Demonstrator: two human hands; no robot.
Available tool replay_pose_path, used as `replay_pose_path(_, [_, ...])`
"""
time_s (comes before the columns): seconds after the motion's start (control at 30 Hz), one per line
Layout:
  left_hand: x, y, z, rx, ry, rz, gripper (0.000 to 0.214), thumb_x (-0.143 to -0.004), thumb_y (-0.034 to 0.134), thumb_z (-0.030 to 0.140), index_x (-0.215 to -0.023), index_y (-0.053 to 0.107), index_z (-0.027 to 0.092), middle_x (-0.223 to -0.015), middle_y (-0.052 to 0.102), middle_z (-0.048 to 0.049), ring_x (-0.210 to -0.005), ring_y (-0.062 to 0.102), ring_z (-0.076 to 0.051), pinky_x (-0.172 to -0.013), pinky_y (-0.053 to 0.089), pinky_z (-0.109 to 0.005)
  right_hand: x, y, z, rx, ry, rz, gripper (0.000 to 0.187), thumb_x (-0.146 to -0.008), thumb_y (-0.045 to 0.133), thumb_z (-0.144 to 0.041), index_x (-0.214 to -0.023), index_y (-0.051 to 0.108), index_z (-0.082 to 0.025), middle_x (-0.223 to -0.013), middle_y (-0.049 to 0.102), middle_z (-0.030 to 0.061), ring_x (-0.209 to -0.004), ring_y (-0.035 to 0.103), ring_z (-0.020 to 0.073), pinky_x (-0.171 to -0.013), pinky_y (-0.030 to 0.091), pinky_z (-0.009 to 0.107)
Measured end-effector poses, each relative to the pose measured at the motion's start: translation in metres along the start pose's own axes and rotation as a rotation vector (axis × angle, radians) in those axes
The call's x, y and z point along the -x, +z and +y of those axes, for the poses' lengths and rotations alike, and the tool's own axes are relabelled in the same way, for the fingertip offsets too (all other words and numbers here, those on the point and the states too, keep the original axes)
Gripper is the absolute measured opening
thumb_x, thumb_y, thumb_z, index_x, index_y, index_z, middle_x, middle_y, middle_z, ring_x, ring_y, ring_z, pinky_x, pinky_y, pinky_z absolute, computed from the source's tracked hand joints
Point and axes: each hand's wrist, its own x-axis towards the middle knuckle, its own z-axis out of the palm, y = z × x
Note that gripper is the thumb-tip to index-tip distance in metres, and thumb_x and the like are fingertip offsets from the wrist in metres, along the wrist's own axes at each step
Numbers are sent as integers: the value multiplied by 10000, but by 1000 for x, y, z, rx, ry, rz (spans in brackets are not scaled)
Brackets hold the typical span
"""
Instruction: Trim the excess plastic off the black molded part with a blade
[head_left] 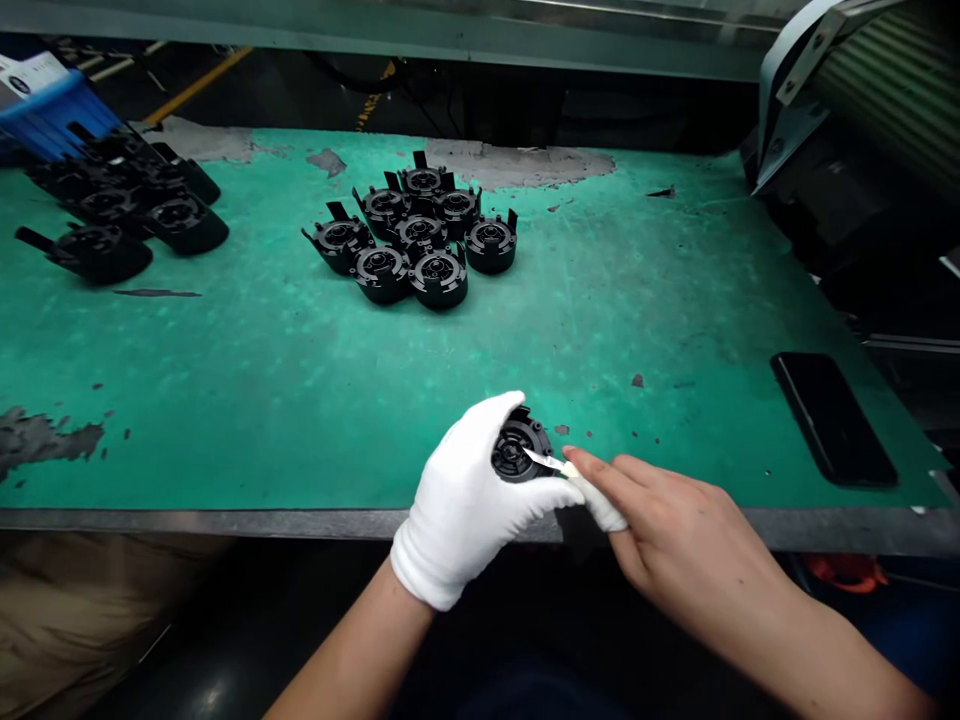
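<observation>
1. Bench [225, 380]: green mat wearing through in patches.
2. Cluster of black parts [420, 235] sitting toward the far edge; nothing lying in the way to it.
3. Right hand [675, 540], bare, fingers pinching a blade [546, 461].
4. Left hand [469, 500], gloved, fingers clamping a round part [517, 450] over the near edge.
5. Phone [832, 418] lying near the right edge.
6. Blade touching the round part; slipping, it could cut the gloved thumb.

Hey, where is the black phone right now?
In the head view, the black phone lies flat on the right side of the green mat near its front edge, just right of the right hand holding the small blade.
</observation>
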Motion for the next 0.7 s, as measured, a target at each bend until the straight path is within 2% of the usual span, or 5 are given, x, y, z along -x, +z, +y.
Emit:
replay_pose_path(0.27, [3,5,1,42,6,66,780,-692,830,554,-1324,519,219,-1281,641,-69,-1184,631,-249,-1055,506,-385,-1,-6,-11,43,66,1,626,-825,436,-101,-1426,532,-249,-838,658,46,-664,633,203,-533,428,289])
replay_pose_path(0.43, [5,8,1,49,-5,94,788,-678,845,536,-1324,525,218,-1287,644,-84,-1193,632,-275,-1066,503,-421,3,-2,-24,26,131,5,605,-864,398,-94,-1449,514,-201,-845,681,75,-665,663,234,-554,486,331])
replay_pose_path(0.57, [6,12,1,31,-19,117,773,-695,832,536,-1326,526,210,-1301,641,-97,-1201,628,-287,-1070,501,-438,7,-3,-20,-74,127,25,558,-906,369,-115,-1442,515,-178,-979,715,113,-805,705,265,-662,556,380])
replay_pose_path(0.7, [5,10,-2,-12,30,90,815,-688,810,603,-1329,519,191,-1311,635,-115,-1195,630,-290,-1064,501,-447,5,-11,1,-228,86,38,477,-964,398,-183,-1417,520,-268,-1234,685,73,-1028,685,240,-839,559,375])
